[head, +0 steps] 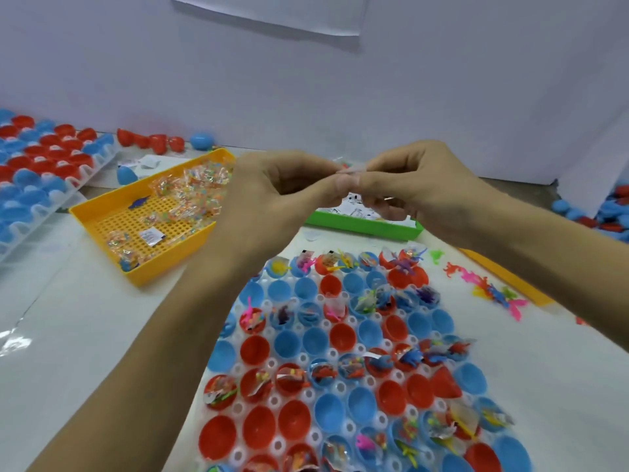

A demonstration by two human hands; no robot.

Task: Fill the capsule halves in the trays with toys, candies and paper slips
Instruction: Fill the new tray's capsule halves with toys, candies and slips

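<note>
My left hand and my right hand meet fingertip to fingertip above the green tray, together pinching a small pale paper slip. Below them lies a white tray of red and blue capsule halves; some hold toys and candy packets, others hold nothing. A yellow tray at the left carries candy packets. Printed paper slips lie in the green tray, mostly hidden by my hands. Small coloured toy figures are scattered at the right.
A second tray of red and blue capsule halves sits at the far left. Loose red halves and a blue half lie by the white back wall. More loose halves are heaped at the right edge.
</note>
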